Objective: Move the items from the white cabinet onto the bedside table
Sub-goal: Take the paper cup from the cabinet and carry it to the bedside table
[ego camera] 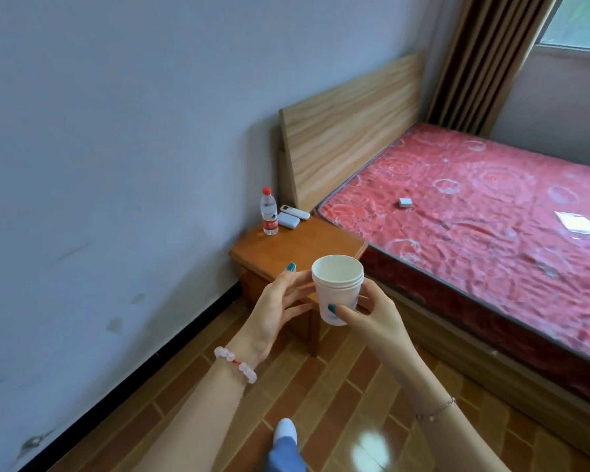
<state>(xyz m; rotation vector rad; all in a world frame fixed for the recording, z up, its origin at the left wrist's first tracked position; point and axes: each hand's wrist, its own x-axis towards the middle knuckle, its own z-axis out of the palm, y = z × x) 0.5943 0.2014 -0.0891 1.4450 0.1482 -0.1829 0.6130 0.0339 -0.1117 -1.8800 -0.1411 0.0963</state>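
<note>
A stack of white paper cups (337, 287) is held upright in the air just in front of the wooden bedside table (307, 248). My right hand (372, 313) grips the stack, thumb on its near side and fingers round the far side. My left hand (280, 301) touches the stack's left side with fairly straight fingertips. At the back of the table stand a water bottle (268, 211) with a red cap, a white power bank (288, 220) and a white remote (295, 212). The white cabinet is out of view.
A bed with a red patterned mattress (474, 206) and wooden headboard (351, 127) lies right of the table; a small grey box (404, 203) and a plastic packet (578, 223) lie on it. A wall runs along the left. The floor is brown tile.
</note>
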